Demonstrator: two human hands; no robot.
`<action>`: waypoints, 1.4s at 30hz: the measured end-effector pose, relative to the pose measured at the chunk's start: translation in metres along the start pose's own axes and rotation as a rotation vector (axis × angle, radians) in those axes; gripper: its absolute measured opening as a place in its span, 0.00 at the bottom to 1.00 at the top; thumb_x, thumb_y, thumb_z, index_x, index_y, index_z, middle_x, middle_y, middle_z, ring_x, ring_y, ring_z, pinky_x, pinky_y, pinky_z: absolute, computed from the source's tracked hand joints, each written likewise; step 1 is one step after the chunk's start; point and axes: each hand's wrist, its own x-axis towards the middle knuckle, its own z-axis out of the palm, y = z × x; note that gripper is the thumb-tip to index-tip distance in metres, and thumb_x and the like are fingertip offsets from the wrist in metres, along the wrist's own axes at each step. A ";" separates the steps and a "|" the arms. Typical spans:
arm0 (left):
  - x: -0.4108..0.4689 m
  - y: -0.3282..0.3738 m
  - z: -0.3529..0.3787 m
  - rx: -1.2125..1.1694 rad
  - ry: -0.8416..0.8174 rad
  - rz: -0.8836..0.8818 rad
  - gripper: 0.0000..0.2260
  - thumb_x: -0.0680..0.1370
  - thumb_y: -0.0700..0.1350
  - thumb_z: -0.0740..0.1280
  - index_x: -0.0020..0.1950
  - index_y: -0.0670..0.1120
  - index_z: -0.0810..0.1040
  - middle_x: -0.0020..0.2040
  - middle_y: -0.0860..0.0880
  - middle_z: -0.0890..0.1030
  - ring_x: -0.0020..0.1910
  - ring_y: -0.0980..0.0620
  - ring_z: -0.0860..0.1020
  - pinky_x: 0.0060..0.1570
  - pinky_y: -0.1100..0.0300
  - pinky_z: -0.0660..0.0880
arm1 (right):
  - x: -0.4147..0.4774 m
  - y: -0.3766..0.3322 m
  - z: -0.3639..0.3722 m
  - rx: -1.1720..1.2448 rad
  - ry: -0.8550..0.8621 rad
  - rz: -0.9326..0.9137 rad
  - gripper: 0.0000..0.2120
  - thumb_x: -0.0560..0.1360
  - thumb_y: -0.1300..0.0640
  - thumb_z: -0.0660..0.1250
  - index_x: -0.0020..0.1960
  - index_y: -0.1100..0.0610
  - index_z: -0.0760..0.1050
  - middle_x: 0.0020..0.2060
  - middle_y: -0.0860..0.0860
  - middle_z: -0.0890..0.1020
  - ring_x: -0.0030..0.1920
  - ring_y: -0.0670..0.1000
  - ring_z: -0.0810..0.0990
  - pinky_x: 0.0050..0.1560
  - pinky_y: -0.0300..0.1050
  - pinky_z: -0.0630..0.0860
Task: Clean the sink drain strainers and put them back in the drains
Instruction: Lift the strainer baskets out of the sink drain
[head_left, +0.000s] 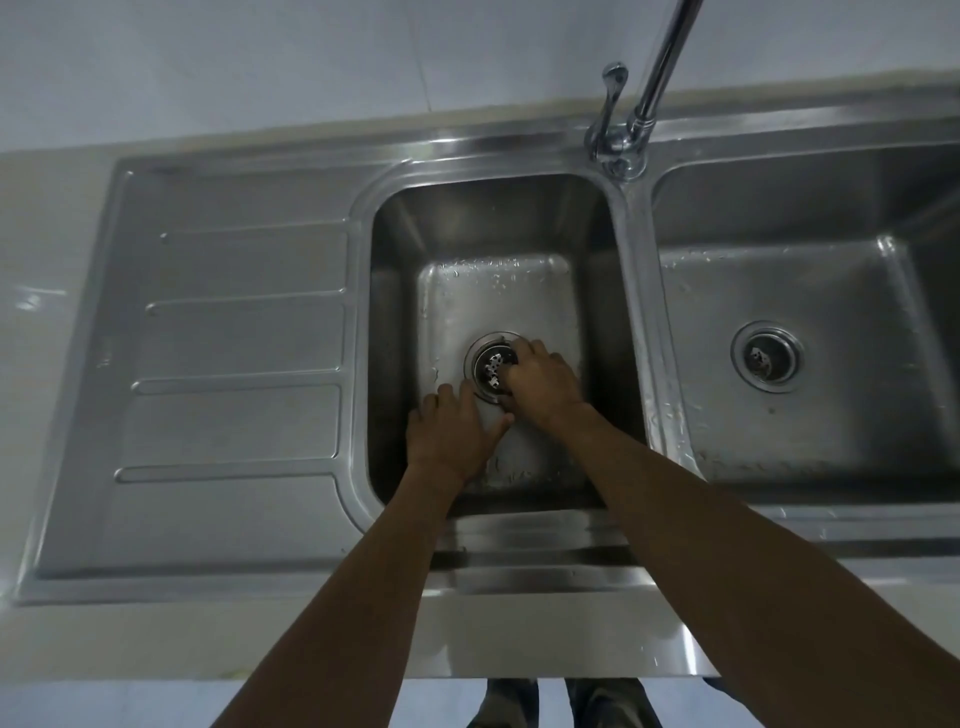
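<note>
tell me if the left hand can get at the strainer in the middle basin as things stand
Probably yes, partly. The left hand lies flat on the basin floor, its fingers at the drain rim. The right hand covers the right part of the strainer, but its left side shows bare.

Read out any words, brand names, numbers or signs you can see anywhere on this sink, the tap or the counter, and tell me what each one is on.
There is no readable text in this view.
A small dark mark on the left edge of the drainboard might be a stamped logo, but it is too small and blurred to read.
The faucet, both basins and both drain strainers carry no visible lettering.
</note>
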 end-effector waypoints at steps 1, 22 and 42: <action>-0.001 0.000 0.000 0.001 -0.004 0.000 0.37 0.78 0.72 0.52 0.77 0.48 0.61 0.75 0.42 0.67 0.73 0.42 0.68 0.68 0.41 0.67 | 0.001 0.001 -0.001 0.009 0.013 0.006 0.18 0.76 0.52 0.70 0.64 0.57 0.79 0.71 0.58 0.68 0.68 0.59 0.68 0.61 0.56 0.73; 0.002 0.004 -0.001 -0.017 0.042 -0.002 0.34 0.79 0.71 0.53 0.75 0.48 0.64 0.72 0.43 0.70 0.70 0.43 0.71 0.66 0.44 0.70 | 0.014 0.010 0.001 0.174 0.055 0.092 0.38 0.67 0.42 0.78 0.70 0.55 0.68 0.65 0.54 0.76 0.63 0.56 0.74 0.52 0.52 0.77; -0.017 0.003 -0.036 -0.053 0.164 -0.007 0.43 0.77 0.73 0.55 0.81 0.46 0.52 0.80 0.42 0.58 0.79 0.41 0.59 0.73 0.41 0.63 | -0.017 -0.001 -0.047 0.057 0.167 0.114 0.40 0.64 0.36 0.75 0.68 0.55 0.66 0.62 0.56 0.74 0.61 0.59 0.74 0.56 0.58 0.76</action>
